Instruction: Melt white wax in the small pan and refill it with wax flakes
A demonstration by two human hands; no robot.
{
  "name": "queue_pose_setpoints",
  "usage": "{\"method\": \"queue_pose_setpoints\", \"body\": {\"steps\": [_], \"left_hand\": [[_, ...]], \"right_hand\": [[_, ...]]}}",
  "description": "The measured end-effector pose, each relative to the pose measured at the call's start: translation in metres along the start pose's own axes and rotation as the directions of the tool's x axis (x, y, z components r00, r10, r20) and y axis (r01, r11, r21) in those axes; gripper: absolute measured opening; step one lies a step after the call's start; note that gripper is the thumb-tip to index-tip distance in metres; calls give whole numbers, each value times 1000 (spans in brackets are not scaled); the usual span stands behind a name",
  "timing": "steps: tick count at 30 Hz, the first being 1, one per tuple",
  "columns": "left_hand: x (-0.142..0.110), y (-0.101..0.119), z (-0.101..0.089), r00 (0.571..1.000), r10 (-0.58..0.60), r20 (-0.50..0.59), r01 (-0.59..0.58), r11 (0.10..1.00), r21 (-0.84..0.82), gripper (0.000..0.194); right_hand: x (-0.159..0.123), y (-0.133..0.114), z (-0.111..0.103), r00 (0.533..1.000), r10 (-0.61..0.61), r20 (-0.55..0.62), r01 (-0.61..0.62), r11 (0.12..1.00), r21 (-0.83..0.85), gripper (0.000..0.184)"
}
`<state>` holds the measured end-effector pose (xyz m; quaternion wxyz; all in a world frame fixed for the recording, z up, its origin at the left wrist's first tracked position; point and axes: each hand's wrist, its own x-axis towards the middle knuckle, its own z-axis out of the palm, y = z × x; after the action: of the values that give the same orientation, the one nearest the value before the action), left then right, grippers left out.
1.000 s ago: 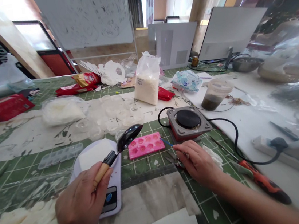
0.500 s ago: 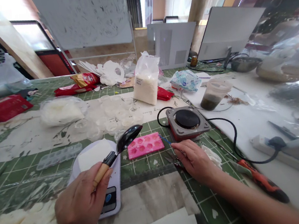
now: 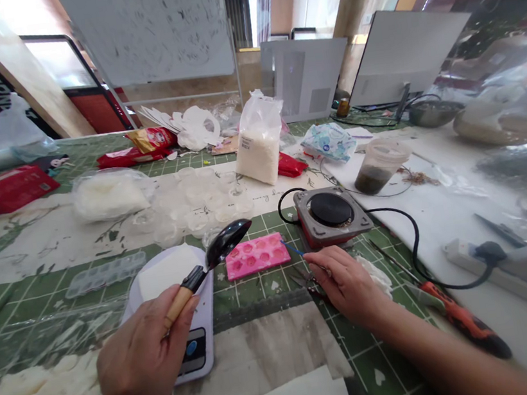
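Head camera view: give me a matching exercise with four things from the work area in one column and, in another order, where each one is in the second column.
Things:
1. black spoon
2. pink mould
3. small hot plate
4. orange-handled tool

Places:
A. to the right of the right hand
B. held in the left hand
C. just beyond the right hand, with a black cord
D. on the green cutting mat, just right of the kitchen scale

Pairs: 1-B, 2-D, 3-C, 4-A
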<state>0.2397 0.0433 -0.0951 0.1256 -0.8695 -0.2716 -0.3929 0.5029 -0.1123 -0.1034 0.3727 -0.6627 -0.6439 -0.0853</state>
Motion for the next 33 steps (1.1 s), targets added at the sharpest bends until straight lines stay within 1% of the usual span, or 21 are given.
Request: {"method": "queue_pose_setpoints", "body": {"steps": [5, 9, 15, 23, 27, 33], "left_hand": [[0, 0, -1, 1000, -13, 22, 13, 1000, -5, 26], [-2, 0, 0, 999, -28, 20, 28, 1000, 4, 26], [-4, -2, 0, 1000, -14, 16, 13, 1000, 17, 31], [-1, -1, 1, 998, 44, -41, -42, 999, 34, 36], [0, -1, 0, 999, 38, -35, -36, 999, 39, 35], [-1, -2, 0, 999, 26, -32, -26, 999, 29, 34]], "right_hand": [[0, -2, -2, 1000, 13, 13, -13, 1000, 4, 23], [0, -1, -1, 1000, 16, 10, -16, 1000, -1, 23], [0, 1, 0, 1000, 8, 13, -8, 1000, 0, 23], [0, -2, -3, 1000, 15, 16, -15, 1000, 11, 21], [1, 0, -1, 1000, 2, 12, -2, 1000, 3, 21], [0, -2, -2, 1000, 16, 15, -16, 1000, 9, 21]]}}
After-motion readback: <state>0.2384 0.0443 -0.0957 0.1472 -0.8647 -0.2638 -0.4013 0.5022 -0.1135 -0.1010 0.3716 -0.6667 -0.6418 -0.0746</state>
